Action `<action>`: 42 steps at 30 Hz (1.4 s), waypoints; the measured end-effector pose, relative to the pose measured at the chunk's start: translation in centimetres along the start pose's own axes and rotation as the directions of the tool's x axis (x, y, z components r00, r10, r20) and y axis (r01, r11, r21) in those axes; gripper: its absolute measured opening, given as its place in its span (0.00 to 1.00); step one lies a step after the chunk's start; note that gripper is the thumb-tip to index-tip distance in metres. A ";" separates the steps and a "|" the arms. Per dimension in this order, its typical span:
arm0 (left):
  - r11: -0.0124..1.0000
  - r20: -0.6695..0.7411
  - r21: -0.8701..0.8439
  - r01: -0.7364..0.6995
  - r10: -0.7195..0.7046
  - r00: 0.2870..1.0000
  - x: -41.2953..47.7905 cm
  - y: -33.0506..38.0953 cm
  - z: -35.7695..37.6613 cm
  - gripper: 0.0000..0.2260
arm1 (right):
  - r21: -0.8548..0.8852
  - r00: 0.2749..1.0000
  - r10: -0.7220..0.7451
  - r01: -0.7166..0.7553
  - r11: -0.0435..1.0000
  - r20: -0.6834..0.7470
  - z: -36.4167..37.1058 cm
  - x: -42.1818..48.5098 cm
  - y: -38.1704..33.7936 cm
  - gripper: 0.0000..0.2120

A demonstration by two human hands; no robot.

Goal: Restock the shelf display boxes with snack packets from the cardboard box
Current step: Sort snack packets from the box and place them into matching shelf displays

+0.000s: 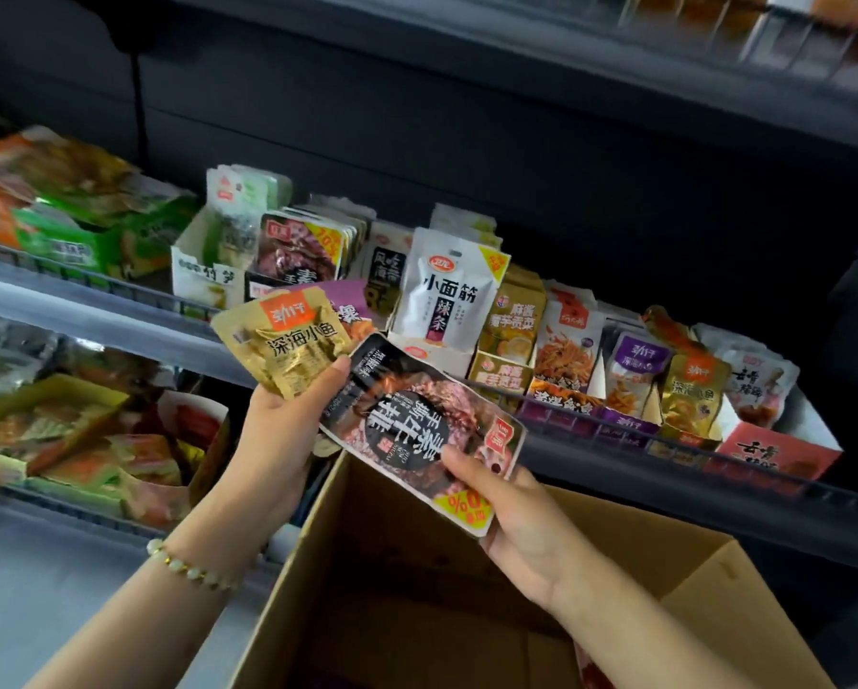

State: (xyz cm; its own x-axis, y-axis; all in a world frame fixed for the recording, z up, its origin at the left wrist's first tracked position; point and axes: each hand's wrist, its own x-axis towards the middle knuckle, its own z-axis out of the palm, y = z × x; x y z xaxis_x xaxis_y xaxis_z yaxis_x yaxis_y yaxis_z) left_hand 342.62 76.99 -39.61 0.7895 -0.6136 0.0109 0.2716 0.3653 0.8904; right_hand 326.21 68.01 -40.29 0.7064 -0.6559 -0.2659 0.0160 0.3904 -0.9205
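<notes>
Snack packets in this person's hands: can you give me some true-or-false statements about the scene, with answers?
The left hand holds a gold packet. True.
The right hand is empty. False: it grips a dark packet.
The cardboard box is closed. False: its top is open, below the hands.
A bead bracelet sits on the left wrist. True.
</notes>
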 end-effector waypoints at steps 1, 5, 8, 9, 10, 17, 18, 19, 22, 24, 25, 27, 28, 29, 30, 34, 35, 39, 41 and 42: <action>1.000 -0.011 0.005 -0.010 0.010 1.000 0.7 0.1 -0.8 0.09 | -0.056 1.000 -0.014 0.012 0.998 -0.025 1.0 0.7 -0.3 0.21; 0.995 -0.060 0.062 -0.082 0.085 0.995 3.5 1.6 -3.9 0.10 | -0.366 0.964 -0.238 0.181 0.913 -0.118 4.1 5.0 -4.2 0.20; 0.990 -0.121 0.093 -0.105 0.116 0.986 5.2 3.0 -6.5 0.07 | -0.586 0.876 -0.479 0.365 0.723 -0.046 6.5 8.4 -8.7 0.20; 0.989 -0.133 0.108 -0.100 0.114 0.985 5.6 3.2 -7.2 0.06 | -0.632 0.842 -0.540 0.420 0.652 0.002 7.5 9.4 -10.3 0.15; 0.990 -0.143 0.112 -0.087 0.102 0.984 6.0 3.3 -7.8 0.07 | -0.670 0.805 -0.591 0.470 0.575 0.057 8.5 10.2 -11.8 0.10; 0.998 -0.147 0.055 -0.044 0.051 0.988 6.8 3.4 -10.4 0.12 | -0.822 0.630 -0.668 0.567 0.046 0.397 14.0 16.3 -17.3 0.06; 0.998 -0.145 0.049 -0.049 0.055 0.988 6.9 3.5 -10.7 0.12 | -0.820 0.632 -0.647 0.572 0.018 0.427 14.5 17.0 -17.4 0.07; 0.998 -0.141 0.047 -0.052 0.058 0.988 6.9 3.5 -10.8 0.11 | -0.817 0.637 -0.623 0.576 -0.008 0.455 15.0 17.6 -17.4 0.09; 0.998 -0.134 0.037 -0.057 0.061 0.989 6.8 3.6 -11.3 0.11 | -0.813 0.660 -0.528 0.573 -0.105 0.533 16.4 19.2 -17.1 0.14; 0.998 -0.131 0.031 -0.057 0.060 0.990 6.8 3.7 -11.4 0.12 | -0.808 0.675 -0.472 0.568 -0.158 0.567 17.2 20.0 -16.8 0.22; 0.998 -0.125 0.028 -0.058 0.061 0.990 6.8 3.8 -11.5 0.11 | -0.803 0.680 -0.448 0.569 -0.179 0.581 17.6 20.3 -16.6 0.25; 0.998 -0.109 0.023 -0.059 0.062 0.992 6.8 3.8 -11.4 0.08 | -0.803 0.693 -0.406 0.531 -0.269 0.595 18.0 21.0 -15.6 0.26; 0.998 -0.099 0.022 -0.057 0.059 0.993 6.7 3.8 -11.2 0.07 | -0.798 0.709 -0.374 0.481 -0.362 0.598 18.1 21.3 -15.0 0.24; 0.998 -0.087 0.022 -0.057 0.059 0.994 6.6 3.8 -11.0 0.07 | -0.779 0.727 -0.336 0.431 -0.455 0.598 18.1 21.6 -14.4 0.23; 0.998 -0.075 0.026 -0.060 0.062 0.995 6.6 3.7 -10.9 0.08 | -0.764 0.740 -0.311 0.406 -0.501 0.597 18.0 21.8 -13.8 0.21; 0.998 -0.080 0.019 -0.063 0.064 0.995 6.2 3.6 -10.4 0.14 | -0.822 0.701 -0.434 0.439 -0.362 0.565 17.7 20.5 -12.1 0.20; 0.998 -0.078 0.022 -0.059 0.060 0.995 6.0 3.6 -10.3 0.15 | -0.822 0.654 -0.501 0.488 -0.294 0.568 17.4 19.5 -11.6 0.19; 0.993 0.032 0.072 -0.091 0.089 0.996 4.9 3.4 -8.4 0.15 | -0.725 0.648 -0.557 0.679 0.114 0.520 15.4 13.6 -7.5 0.09; 0.987 0.128 0.124 -0.107 0.091 0.988 4.1 2.9 -6.8 0.17 | -0.723 0.764 -0.472 0.613 0.319 0.440 13.6 11.4 -5.0 0.12; 0.986 0.174 0.126 -0.108 0.085 0.981 3.8 2.4 -6.0 0.18 | -0.705 0.810 -0.436 0.569 0.424 0.392 12.6 10.4 -4.1 0.15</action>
State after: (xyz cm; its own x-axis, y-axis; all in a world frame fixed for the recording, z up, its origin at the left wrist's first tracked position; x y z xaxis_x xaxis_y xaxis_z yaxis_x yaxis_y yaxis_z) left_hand 349.56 79.77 -40.20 0.7021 -0.6927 0.1652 0.1136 0.3380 0.9343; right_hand 342.42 67.75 -35.63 0.8426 -0.4487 0.2979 -0.0902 -0.6628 -0.7433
